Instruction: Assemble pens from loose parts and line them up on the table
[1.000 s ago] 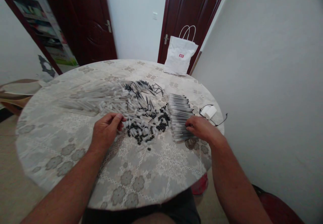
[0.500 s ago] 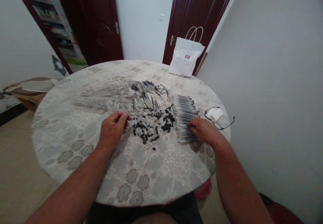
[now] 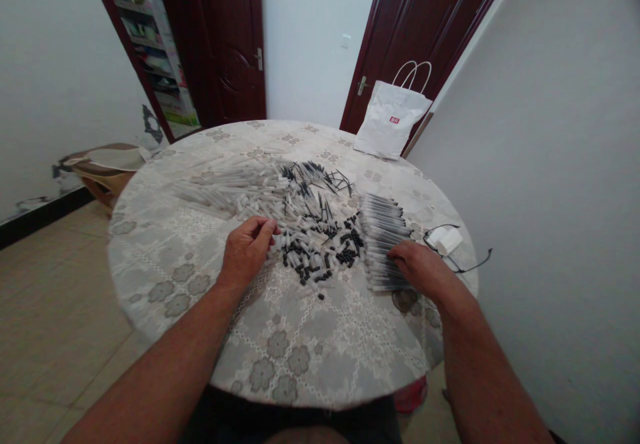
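A round table with a flowered lace cloth carries a heap of pale pen barrels, thin black refills and small black caps. To the right lies a neat row of assembled pens. My left hand rests at the near edge of the barrel heap, its fingers curled in a pinch on something I cannot make out. My right hand lies on the near end of the assembled row with its fingers bent down; what they grip is hidden.
A white paper bag leans at the table's far side against a dark door. Glasses and a small white box lie near the right rim. A white wall runs close along the right. A low brown seat stands on the left floor.
The view has swung left, so everything sits further right in the frame. Both hands keep about the same places at the barrel heap and the pen row.
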Available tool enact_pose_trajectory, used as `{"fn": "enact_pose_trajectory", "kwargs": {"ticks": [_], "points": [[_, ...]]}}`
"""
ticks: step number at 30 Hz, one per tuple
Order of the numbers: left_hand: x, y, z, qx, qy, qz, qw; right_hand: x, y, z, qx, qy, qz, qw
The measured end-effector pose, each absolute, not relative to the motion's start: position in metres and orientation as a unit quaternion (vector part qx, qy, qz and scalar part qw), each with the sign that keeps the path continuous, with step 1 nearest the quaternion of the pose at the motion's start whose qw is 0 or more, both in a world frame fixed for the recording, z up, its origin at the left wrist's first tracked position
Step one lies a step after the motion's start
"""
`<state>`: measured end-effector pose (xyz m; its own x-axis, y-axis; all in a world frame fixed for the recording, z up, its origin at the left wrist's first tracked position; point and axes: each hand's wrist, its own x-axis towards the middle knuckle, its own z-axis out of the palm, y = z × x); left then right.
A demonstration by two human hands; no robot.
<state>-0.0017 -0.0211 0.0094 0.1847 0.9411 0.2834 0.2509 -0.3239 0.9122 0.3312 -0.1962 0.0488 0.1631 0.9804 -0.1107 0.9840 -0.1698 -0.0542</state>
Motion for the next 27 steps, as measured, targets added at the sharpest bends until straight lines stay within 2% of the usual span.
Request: {"fn": "enact_pose_trajectory", "kwargs": {"ticks": [8, 14, 20, 27], "points": [[-0.005, -0.016, 0.006, 0.649, 0.462, 0.483, 0.364, 0.314, -0.192, 0.061, 0.764, 0.644, -0.042, 0.025], [-0.012, -0.004, 0.002, 0.593, 0.493, 0.533, 0.348, 0.250, -0.156, 0.072, 0.717, 0.697, -0.033, 0.005], [-0.014, 0.000, 0.000, 0.571, 0.502, 0.538, 0.366, 0.201, -0.105, 0.044, 0.716, 0.697, -0.010, 0.041], [-0.014, 0.000, 0.001, 0.563, 0.501, 0.532, 0.386, 0.201, -0.082, 0.020, 0.745, 0.664, 0.030, 0.059]]}}
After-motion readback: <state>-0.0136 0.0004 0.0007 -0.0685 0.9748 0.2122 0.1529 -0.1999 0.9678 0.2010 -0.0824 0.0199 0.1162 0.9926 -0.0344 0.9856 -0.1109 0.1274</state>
